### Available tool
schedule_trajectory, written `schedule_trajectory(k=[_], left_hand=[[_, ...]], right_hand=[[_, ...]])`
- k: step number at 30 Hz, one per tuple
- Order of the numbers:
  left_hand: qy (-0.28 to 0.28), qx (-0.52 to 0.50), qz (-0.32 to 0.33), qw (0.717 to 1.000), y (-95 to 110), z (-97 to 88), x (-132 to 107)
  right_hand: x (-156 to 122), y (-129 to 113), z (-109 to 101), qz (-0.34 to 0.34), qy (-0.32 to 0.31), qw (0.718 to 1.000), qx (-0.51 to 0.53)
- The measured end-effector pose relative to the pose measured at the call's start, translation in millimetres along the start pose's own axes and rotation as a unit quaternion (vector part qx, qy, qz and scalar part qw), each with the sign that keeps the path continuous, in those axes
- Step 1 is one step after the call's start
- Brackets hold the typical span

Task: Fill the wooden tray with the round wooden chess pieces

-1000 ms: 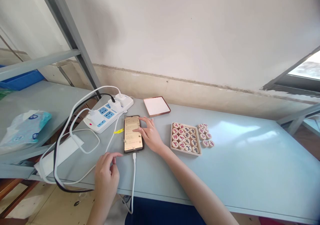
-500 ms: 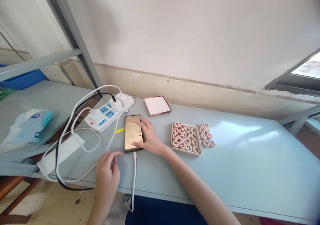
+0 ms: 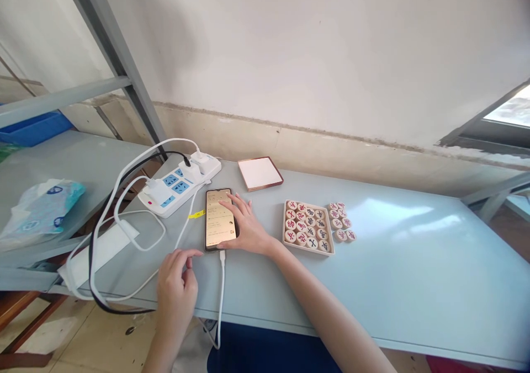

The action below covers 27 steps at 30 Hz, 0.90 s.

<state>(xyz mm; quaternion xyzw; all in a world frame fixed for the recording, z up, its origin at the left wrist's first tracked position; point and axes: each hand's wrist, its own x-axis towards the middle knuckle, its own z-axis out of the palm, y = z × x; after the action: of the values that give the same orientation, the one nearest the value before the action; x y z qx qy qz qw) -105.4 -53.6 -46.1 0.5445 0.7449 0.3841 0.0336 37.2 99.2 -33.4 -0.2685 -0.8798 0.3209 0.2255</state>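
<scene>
One flat glossy phone (image 3: 219, 227), r. hand (image 3: 248, 229)

From the right hand (image 3: 247, 228), bare desk (image 3: 414, 262) lies open toward 3 and 4 o'clock past the tray of chess pieces (image 3: 307, 228) and the loose pieces (image 3: 342, 221) just beside it. At 12 o'clock sits a flat white lid (image 3: 260, 173). Toward 9 to 11 o'clock, looping cables (image 3: 124, 218) and a power strip (image 3: 180, 184) crowd the surface.

Lit phone (image 3: 219, 225) flat on table
</scene>
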Motion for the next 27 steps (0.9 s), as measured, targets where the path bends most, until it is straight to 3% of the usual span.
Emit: schedule_trajectory(k=[5, 11, 22, 27], left_hand=[[-0.003, -0.002, 0.001, 1.000, 0.7, 0.4, 0.1], [-0.004, 0.000, 0.001, 1.000, 0.4, 0.8, 0.7], [-0.003, 0.003, -0.001, 1.000, 0.4, 0.7, -0.2], [-0.004, 0.001, 0.000, 1.000, 0.0, 0.8, 0.2]], right_hand=[[0.1, 1.1, 0.4, 0.013, 0.012, 1.000, 0.025], [-0.7, 6.7, 3.7, 0.062, 0.127, 0.985, 0.098], [-0.9, 4.5, 3.2, 0.073, 0.124, 0.984, 0.107], [-1.1, 3.0, 3.1, 0.067, 0.094, 0.989, 0.090]])
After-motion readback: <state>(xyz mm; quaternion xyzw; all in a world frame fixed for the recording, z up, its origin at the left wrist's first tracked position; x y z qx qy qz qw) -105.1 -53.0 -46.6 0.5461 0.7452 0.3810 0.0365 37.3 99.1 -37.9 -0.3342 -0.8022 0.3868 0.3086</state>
